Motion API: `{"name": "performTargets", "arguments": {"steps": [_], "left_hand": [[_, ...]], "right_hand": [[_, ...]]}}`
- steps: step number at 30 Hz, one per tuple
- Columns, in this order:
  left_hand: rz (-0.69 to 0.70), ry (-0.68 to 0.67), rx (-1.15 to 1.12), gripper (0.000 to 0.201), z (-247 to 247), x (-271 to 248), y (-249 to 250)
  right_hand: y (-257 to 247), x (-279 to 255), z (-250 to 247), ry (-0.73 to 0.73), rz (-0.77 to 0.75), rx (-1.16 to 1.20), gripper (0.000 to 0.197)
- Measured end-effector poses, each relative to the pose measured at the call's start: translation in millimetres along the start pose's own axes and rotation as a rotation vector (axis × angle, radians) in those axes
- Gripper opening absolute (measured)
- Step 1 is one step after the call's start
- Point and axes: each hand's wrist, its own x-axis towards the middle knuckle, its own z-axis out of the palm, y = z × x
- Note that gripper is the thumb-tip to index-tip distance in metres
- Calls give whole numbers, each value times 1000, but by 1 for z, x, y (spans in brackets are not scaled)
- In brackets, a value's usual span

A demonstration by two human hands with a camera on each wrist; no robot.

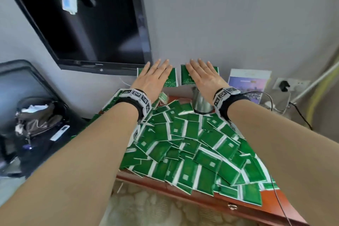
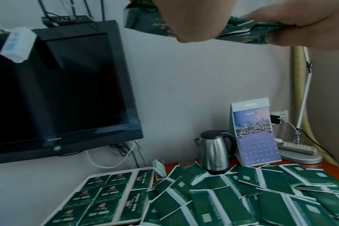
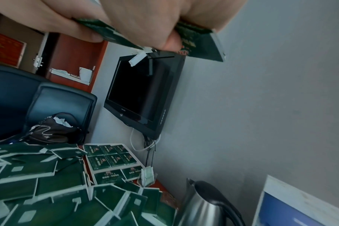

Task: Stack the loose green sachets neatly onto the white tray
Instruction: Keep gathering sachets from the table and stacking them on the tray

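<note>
Both hands are raised above the back of the table, each holding one green sachet. My left hand (image 1: 156,73) pinches a sachet (image 1: 171,79) between thumb and straight fingers, and that sachet (image 2: 242,30) shows under the thumb in the left wrist view. My right hand (image 1: 200,73) pinches another sachet (image 1: 185,78) the same way; it (image 3: 201,45) shows in the right wrist view. The white tray (image 2: 106,174) lies at the table's back left, with sachets (image 2: 99,194) laid in flat rows. A big loose pile of sachets (image 1: 192,143) covers the table.
A steel kettle (image 1: 200,102) stands at the back, just below my right wrist. A calendar card (image 1: 247,82) leans on the wall to its right. A black screen (image 1: 88,24) hangs on the wall at left, and a chair holding a bag (image 1: 36,115) stands beside the table.
</note>
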Motion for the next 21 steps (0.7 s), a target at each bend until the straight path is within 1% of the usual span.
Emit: {"name": "performTargets", "arguments": {"steps": [4,8,10,12,15,18,21], "left_hand": [[19,1,-6,91,24,-38,-72],[26,-8,-40,88,38,-70,-139],[25,-12,-62,86,45,-80,-169],[25,-10,-69,88,55,-84,-195],[18,2,-90,93,75,-81,-226],[22,-14,-130,93,101,-72,-246],[30,-53,-151,92,130,-55,-261]], "right_hand": [[-81,37,-2,-10,48,-25,74],[-154,74,-8,-74,77,-26,91],[-181,93,-13,-74,78,3,86],[-200,111,-16,-57,89,27,82],[-218,139,-12,-74,100,28,81],[-228,167,3,-99,94,24,82],[-229,201,29,-116,91,45,83]]}}
